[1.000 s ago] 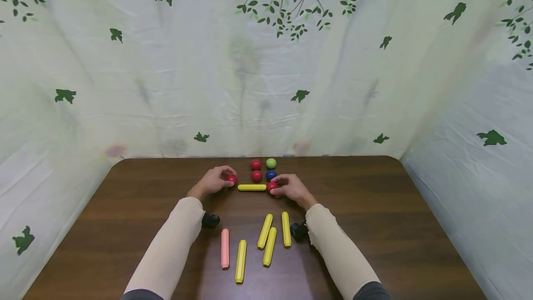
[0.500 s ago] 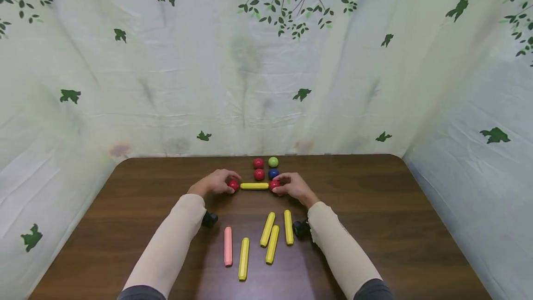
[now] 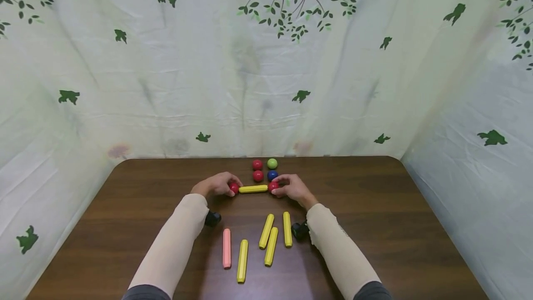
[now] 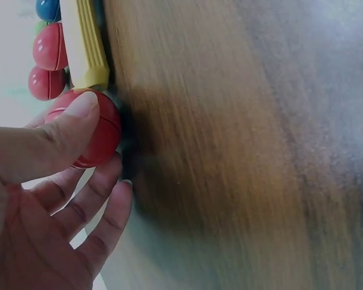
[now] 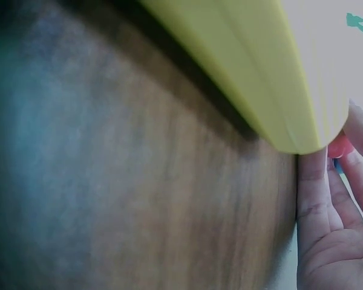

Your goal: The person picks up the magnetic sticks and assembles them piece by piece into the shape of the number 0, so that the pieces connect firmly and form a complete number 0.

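My left hand (image 3: pixel 217 184) pinches a red ball (image 4: pixel 103 136) between thumb and fingers. That ball meets the left end of a yellow ridged stick (image 3: pixel 253 189), which lies crosswise. At the stick's other end, my right hand (image 3: pixel 293 189) grips a second red ball (image 3: pixel 273 186). In the right wrist view a big yellow stick (image 5: pixel 254 66) in the foreground hides most of this ball, and only a sliver of red shows by the fingers. Just behind the crosswise stick sit two more red balls (image 3: pixel 258 176), a blue ball (image 3: pixel 272 175) and a green ball (image 3: pixel 272 163).
Nearer on the brown wooden table (image 3: pixel 354 207) lie a pink stick (image 3: pixel 226 249) and several yellow sticks (image 3: pixel 242 261), between the two forearms. A pale curtain (image 3: pixel 187 59) with leaf prints hangs behind the table's far edge.
My left hand has brought its red ball slightly right and nearer, up to the stick's left end; the gap there has closed. The right hand stays at its ball.
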A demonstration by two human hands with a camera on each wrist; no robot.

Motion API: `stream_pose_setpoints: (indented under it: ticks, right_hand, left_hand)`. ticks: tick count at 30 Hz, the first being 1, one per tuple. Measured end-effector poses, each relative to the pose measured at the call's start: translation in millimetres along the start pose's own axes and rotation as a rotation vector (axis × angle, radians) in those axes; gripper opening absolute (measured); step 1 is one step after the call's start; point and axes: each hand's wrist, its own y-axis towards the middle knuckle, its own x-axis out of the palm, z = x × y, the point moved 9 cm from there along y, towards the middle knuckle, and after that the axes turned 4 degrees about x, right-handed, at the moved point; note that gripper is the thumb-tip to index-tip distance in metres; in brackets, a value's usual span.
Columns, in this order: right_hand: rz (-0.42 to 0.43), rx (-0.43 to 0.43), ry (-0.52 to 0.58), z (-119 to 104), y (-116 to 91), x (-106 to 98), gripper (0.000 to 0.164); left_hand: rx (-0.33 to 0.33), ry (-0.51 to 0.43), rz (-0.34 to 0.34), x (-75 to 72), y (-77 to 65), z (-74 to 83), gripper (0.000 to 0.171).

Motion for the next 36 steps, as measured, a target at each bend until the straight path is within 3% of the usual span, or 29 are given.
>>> stream_pose_setpoints:
  ticks: [13,21,28,36]
  right_hand:
    - [0.004,0.008,0.035,-3,-4,-2,0.031]
    - [0.008,0.005,0.019,-3,-6,0,0.032]
    - [0.015,-0.004,0.022,-4,-5,-1,0.031]
    - [0.005,-0.004,0.027,-2,-3,0,0.031]
  left_hand:
    - [-0.047,-0.007,0.124,4.1,-2.6,-7.0,0.035]
    - [-0.056,0.013,0.119,7.2,-2.9,-6.4,0.037]
    - [-0.057,-0.066,0.224,4.4,-3.8,-11.1,0.042]
    - [-0.055,-0.168,0.251,3.1,-7.4,-16.4,0.038]
